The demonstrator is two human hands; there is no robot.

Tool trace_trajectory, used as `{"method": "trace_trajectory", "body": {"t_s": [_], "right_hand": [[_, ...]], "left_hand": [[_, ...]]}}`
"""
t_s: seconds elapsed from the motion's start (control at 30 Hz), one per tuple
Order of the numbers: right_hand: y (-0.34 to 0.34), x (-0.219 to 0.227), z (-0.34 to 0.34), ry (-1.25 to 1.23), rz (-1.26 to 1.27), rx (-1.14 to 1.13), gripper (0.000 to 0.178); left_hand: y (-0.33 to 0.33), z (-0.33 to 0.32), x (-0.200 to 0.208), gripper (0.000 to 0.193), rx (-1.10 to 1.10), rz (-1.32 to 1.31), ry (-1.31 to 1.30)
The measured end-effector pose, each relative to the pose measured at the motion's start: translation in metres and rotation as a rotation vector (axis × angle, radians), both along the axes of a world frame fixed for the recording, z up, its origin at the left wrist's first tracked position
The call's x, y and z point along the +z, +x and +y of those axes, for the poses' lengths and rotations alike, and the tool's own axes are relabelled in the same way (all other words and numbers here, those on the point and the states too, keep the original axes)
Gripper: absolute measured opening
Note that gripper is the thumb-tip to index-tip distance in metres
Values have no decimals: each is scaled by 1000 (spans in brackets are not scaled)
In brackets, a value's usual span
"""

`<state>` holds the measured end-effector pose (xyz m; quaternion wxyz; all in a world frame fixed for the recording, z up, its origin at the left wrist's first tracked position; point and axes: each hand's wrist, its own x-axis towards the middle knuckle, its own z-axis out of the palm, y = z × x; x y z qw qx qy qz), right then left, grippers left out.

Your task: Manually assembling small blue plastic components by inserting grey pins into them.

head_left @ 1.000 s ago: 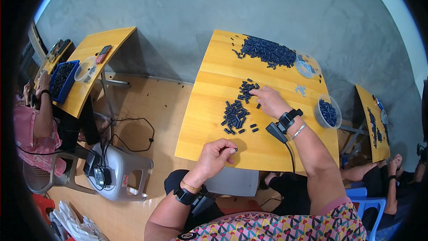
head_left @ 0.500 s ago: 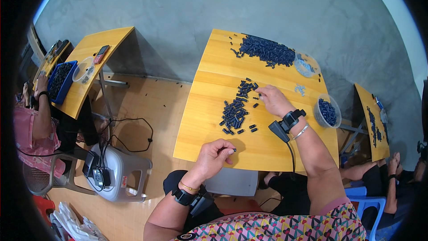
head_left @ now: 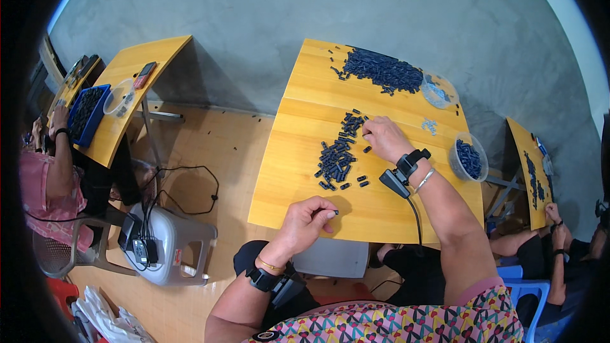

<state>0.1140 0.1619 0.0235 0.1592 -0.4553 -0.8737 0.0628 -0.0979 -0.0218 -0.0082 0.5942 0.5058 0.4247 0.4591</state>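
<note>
Above the table's near edge, my left hand (head_left: 307,221) is closed, with a small black cylindrical piece (head_left: 335,212) pinched between thumb and forefinger. My right hand (head_left: 386,139) reaches to the right side of a loose pile of similar black pieces (head_left: 335,162). Its thumb and fingers are drawn together at the pile's edge, and what lies between the tips is hidden. A few single black pieces (head_left: 363,183) lie just right of the pile. Both wrists carry black strapped devices; a cable hangs from the right one.
A larger heap of black pieces (head_left: 381,70) covers the yellow table's (head_left: 286,178) far side. Beside it stands a clear bowl (head_left: 440,92) with light-blue bits; small grey bits (head_left: 429,127) lie nearer. Another tub (head_left: 469,159) holds dark pieces. Co-workers sit at tables left and right.
My right hand has shifted slightly up and left along the pile, covering a piece beside its fingertips. My left hand stays nearly still with its piece. The right-hand co-worker's hand has risen to their table.
</note>
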Motion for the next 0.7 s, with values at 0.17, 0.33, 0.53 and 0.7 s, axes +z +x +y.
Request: {"method": "trace_trajectory", "body": {"t_s": [0.17,0.33,0.53,0.7], "right_hand": [[-1,15,-8,121,119,52,4],[0,51,-79,-113,453,-20,6],[18,44,-177,-371,736,-40,8],[25,69,-242,-610,1055,98,11]], "left_hand": [[1,-1,2,8,6,30,-3],[4,2,-1,7,35,21,18],[5,-11,12,8,21,-120,-76],[20,-52,46,11,-169,-619,-146]]}}
